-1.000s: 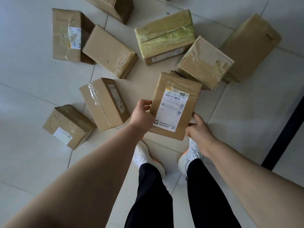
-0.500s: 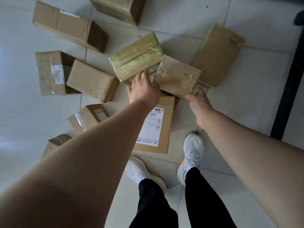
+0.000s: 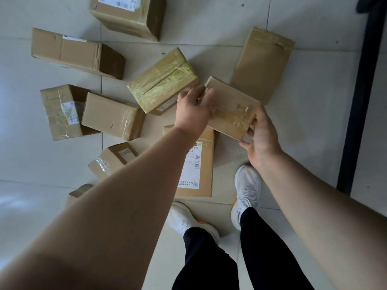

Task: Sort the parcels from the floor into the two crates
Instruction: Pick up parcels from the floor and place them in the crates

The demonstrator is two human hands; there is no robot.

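Risk of dropping the parcel [image 3: 230, 101], held mid-frame over the floor [image 3: 303, 153]: left grip [image 3: 192, 114] curled over only its upper-left corner, right grip [image 3: 261, 139] pinching its lower-right end, glossy tape [image 3: 240, 115] slick under both.

Pale tiled floor [image 3: 293, 155], thin grout lines. Dark strip [image 3: 360, 91] runs along right side.

Parcels scattered on tiles:
- labelled box [image 3: 125, 15] at top
- long box [image 3: 77, 52] upper left
- taped labelled box [image 3: 62, 110] just beside plain box [image 3: 113, 116]
- green-taped box [image 3: 163, 80] in centre
- tall flat box [image 3: 263, 63] upper right
- flat parcel [image 3: 201, 164], white label up, partly hidden by arm
- clear-taped box [image 3: 113, 158]
- box corner [image 3: 78, 192], mostly hidden by arm

White shoes [image 3: 247, 191] stand near flat parcel.
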